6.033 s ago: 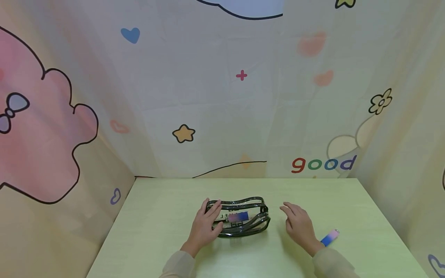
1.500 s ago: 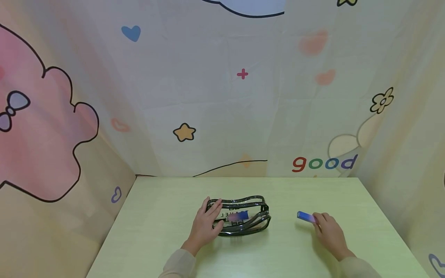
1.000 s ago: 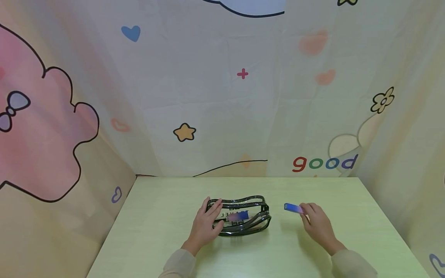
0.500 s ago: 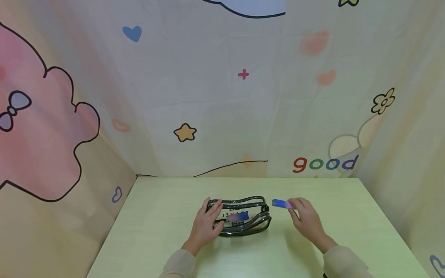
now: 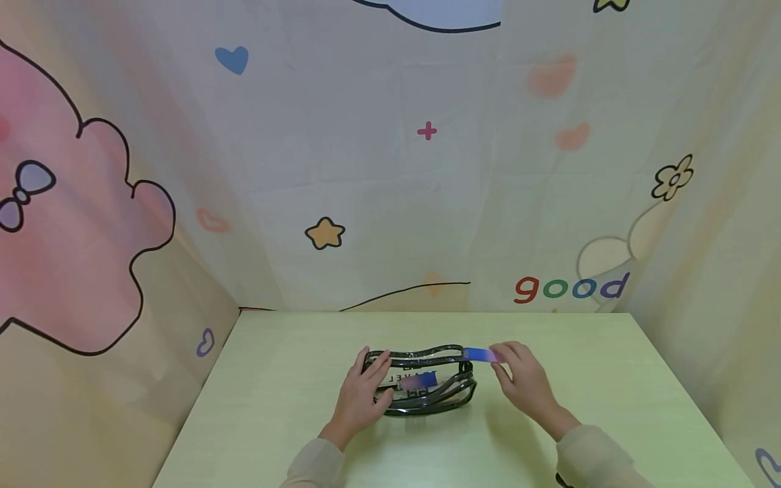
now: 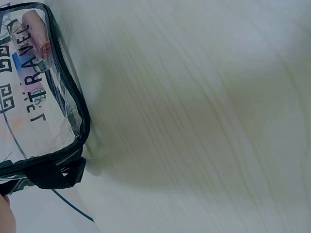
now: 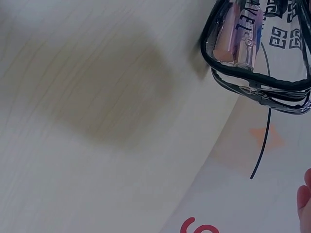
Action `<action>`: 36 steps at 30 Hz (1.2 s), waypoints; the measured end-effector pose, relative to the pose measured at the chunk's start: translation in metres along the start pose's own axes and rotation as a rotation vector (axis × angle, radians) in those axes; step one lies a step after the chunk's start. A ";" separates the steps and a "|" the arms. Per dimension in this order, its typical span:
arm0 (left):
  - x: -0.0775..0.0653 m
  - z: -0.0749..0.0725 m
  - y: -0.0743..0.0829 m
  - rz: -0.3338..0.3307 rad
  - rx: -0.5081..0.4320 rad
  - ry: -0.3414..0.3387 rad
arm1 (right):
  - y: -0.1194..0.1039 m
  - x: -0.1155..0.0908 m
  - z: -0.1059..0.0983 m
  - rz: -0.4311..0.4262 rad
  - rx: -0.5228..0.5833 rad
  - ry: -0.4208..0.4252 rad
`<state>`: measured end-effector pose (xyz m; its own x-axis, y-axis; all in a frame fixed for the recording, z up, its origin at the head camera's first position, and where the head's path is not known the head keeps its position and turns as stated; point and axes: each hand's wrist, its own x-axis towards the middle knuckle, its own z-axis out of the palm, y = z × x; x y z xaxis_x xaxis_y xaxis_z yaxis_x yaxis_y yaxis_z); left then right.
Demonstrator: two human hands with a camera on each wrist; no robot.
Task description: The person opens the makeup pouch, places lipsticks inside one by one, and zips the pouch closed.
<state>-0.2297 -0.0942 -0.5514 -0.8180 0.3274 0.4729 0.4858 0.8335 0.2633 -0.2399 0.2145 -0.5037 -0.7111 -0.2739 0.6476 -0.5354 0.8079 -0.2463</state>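
A clear travel pouch with black edging (image 5: 427, 409) lies on the table. My left hand (image 5: 356, 400) rests on its left end, fingers stretched across the edging. Through the plastic shows a pink-to-blue tube (image 5: 418, 381); the left wrist view also shows a pinkish tube (image 6: 35, 31) inside. My right hand (image 5: 525, 381) pinches the pink end of a slim blue-to-pink stick (image 5: 479, 354), whose kind I cannot tell. The stick's blue end overlaps the pouch's upper right corner; whether it touches is unclear. Fingertips of the right hand (image 7: 303, 199) show at the right wrist view's edge.
The pale green table (image 5: 262, 407) extends around the pouch. A printed curtain (image 5: 378, 169) hangs behind the table's far edge and along both sides.
Six seconds ago the stick lay by my right forearm. My right hand has since picked it up and carried it left to the pouch's right end. The left hand and pouch have stayed put.
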 end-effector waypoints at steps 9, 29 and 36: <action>0.000 0.000 0.000 -0.005 -0.014 -0.008 | -0.011 0.008 0.004 -0.084 0.021 0.062; 0.000 -0.003 0.002 -0.002 -0.010 0.010 | -0.034 0.018 0.020 -0.181 0.043 0.005; 0.000 -0.002 0.001 -0.015 -0.012 -0.003 | -0.040 0.022 0.028 -0.237 0.040 -0.007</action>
<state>-0.2286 -0.0941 -0.5498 -0.8259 0.3162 0.4668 0.4773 0.8328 0.2804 -0.2471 0.1614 -0.4995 -0.5665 -0.4573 0.6855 -0.7053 0.6993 -0.1164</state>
